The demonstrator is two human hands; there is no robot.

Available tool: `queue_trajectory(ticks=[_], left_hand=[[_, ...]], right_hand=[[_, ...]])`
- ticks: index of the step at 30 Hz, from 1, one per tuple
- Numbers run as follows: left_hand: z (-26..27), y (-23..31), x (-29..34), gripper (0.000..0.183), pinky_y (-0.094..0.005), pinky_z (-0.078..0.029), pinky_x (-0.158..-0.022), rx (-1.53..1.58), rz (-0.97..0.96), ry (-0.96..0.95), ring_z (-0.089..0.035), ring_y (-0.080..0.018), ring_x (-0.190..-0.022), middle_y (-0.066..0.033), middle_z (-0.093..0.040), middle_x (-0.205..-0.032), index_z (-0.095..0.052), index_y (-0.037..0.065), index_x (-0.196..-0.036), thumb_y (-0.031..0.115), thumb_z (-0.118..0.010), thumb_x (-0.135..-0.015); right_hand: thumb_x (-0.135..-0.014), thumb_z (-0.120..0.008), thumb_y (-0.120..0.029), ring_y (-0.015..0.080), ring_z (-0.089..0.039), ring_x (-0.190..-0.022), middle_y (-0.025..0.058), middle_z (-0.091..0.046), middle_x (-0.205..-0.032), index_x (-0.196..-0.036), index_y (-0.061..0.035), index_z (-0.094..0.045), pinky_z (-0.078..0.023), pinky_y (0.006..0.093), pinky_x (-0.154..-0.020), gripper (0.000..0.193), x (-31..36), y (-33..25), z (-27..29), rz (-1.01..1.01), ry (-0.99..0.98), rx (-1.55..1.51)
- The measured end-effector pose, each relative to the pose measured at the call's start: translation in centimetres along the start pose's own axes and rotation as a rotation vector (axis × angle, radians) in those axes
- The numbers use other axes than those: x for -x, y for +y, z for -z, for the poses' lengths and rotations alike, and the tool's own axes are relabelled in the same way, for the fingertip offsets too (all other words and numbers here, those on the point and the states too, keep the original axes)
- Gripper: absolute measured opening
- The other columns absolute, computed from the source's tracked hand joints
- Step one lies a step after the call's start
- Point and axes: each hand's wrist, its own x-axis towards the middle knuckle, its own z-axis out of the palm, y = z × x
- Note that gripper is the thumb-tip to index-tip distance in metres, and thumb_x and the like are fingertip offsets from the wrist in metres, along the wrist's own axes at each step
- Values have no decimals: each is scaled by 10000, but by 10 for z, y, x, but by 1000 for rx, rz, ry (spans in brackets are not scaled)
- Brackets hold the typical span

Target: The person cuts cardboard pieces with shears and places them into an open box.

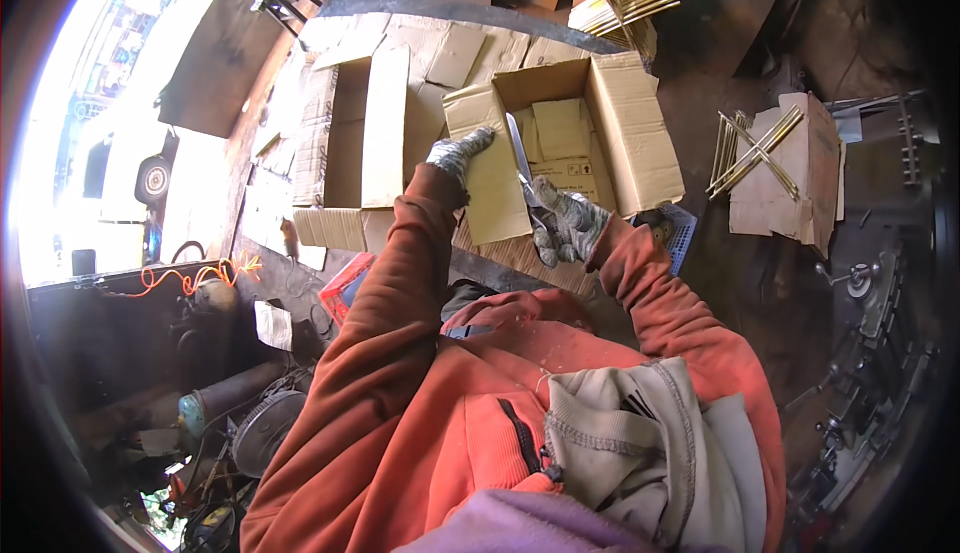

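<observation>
An open cardboard box [630, 133] stands on the table in front of me. My left hand [460, 156], in a patterned work glove, grips the box's left flap [495, 188] at its outer edge. My right hand [568, 221], gloved the same way, is closed on what look like metal scissors [519, 148]. Their long silver blade points away from me along the flap's inner edge, over the box's opening. The right fingers partly hide the handles. Flat cardboard and printed panels show inside the box.
A second open carton [385, 133] stands at left on cardboard sheets. Brass-coloured rods lie on a carton [800, 168] at right, and more rods [640, 3] stand at the back. A blue crate [680, 238] and a red crate [345, 288] sit near the table's front. Machinery [870, 298] lines the right.
</observation>
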Motion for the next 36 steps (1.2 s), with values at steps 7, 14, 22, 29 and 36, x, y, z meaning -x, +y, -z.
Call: queue_trajectory(ticks=[7,14,22,29,36], left_hand=[[13,-3,-9,291,-367,-554,-625,11,-24,-21,-671,-211,-747,-86,-690,-926,-660,36,-1067,233,-703,-856],[14,-4,-11,294,-352,-545,-671,10,-36,-9,-668,-205,-769,-84,-691,-945,-657,29,-1080,216,-703,-857],[3,0,4,308,-355,-545,-664,69,-36,-4,-666,-219,-770,-94,-692,-955,-648,33,-1104,188,-715,-847],[17,-3,-1,267,-372,-560,-626,116,-15,-87,-674,-229,-754,-96,-689,-929,-642,27,-1083,158,-699,-858],[10,1,13,264,-337,-558,-648,251,10,-152,-673,-211,-753,-93,-684,-927,-630,27,-1091,168,-679,-873]], right_hand=[[-856,-661,-482,174,-519,-402,64,-548,-559,-825,-43,-591,-395,304,-338,446,3,-7,-21,25,105,178],[-854,-707,-246,144,-478,-407,69,-551,-558,-787,-11,-630,-363,309,-371,257,14,2,-42,199,263,291],[-881,-684,-327,131,-590,-576,29,-650,-746,-913,-20,-672,-468,292,-479,308,-15,-31,-39,82,202,29],[-840,-722,-366,136,-578,-565,57,-644,-770,-983,-32,-656,-451,335,-441,370,-24,-22,-27,111,152,196],[-847,-713,-349,134,-627,-632,65,-677,-792,-956,-6,-677,-488,295,-514,362,-37,-28,-32,206,176,219]])
